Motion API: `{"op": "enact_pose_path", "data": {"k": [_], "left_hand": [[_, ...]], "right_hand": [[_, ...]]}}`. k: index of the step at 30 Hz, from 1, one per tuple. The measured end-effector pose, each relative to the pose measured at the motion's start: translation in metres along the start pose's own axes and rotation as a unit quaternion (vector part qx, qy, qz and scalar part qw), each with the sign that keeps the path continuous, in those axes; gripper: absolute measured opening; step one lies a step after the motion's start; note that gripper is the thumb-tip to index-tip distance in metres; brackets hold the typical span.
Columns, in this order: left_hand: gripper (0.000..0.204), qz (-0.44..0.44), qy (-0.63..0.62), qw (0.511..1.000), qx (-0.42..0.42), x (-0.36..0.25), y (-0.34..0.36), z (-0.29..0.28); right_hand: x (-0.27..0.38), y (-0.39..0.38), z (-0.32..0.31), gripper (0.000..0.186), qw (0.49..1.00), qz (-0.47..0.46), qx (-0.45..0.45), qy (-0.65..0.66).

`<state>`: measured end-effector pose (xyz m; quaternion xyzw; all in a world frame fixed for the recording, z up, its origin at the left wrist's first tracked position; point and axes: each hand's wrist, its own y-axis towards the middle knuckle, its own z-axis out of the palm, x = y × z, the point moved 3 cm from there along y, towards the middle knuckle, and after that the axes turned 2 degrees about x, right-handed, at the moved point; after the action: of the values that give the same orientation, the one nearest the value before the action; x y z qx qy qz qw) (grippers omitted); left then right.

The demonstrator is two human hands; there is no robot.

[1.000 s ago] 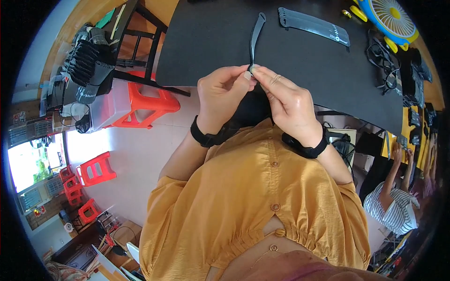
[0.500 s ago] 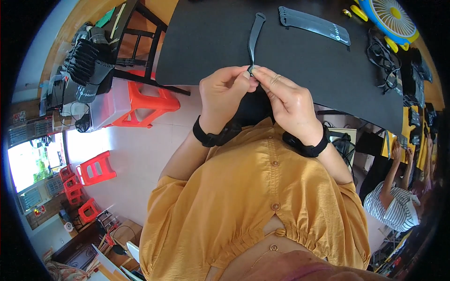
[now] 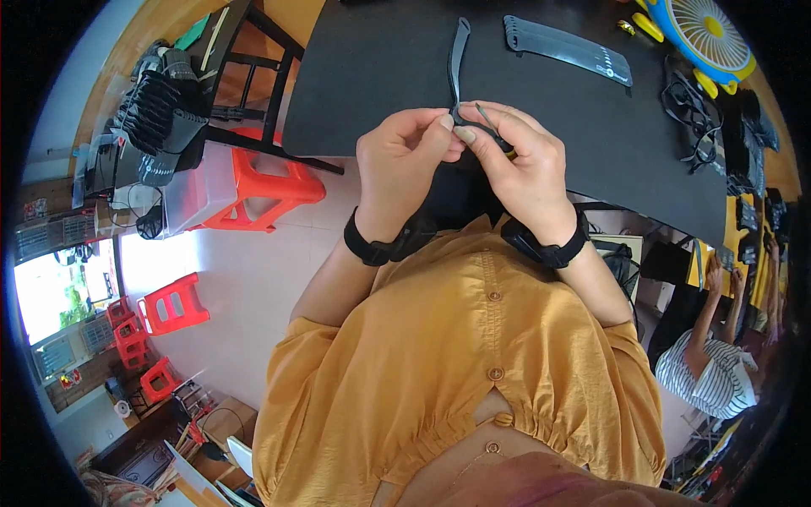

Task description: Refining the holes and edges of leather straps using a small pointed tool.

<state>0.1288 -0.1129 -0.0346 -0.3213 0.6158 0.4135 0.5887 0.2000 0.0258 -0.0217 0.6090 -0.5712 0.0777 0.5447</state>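
A narrow dark grey strap [image 3: 457,61] stretches across the table's front part, its far end rounded. My left hand [image 3: 404,156] pinches its near end between thumb and fingers. Closed on the same end from the other side is my right hand [image 3: 525,160], where a dark piece of the strap bends along the fingers. A thin pointed sliver [image 3: 485,112] shows between the right fingers, with a small yellowish spot below; I cannot tell what it is. Black bands circle both my wrists.
On the black table [image 3: 363,84] lies a stack of grey straps [image 3: 566,49]. A blue and yellow fan [image 3: 708,32] and tangled black straps [image 3: 693,114] are at the right. A red stool [image 3: 274,190] stands left. A person in stripes [image 3: 705,367] works at far right.
My right hand has turned, its fingers spreading a little around the strap's end, and the thin sliver now shows. The strap's far end has shifted slightly left.
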Motion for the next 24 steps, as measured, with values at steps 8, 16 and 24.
{"op": "enact_pose_path", "data": {"k": [8,16,24], "left_hand": [[0.015,0.070,0.109,0.992,-0.013,0.000,-0.001,0.003],[0.014,0.079,0.120,0.989,-0.033,0.005,0.002,0.004],[0.018,-0.055,-0.104,0.992,-0.040,0.003,0.014,-0.005]], "right_hand": [[-0.002,-0.001,0.005,0.018,0.997,-0.045,-0.008,-0.063],[-0.005,0.001,0.008,0.019,0.995,-0.060,-0.005,-0.083],[0.004,0.003,0.002,0.015,0.992,0.086,0.090,0.029]]}}
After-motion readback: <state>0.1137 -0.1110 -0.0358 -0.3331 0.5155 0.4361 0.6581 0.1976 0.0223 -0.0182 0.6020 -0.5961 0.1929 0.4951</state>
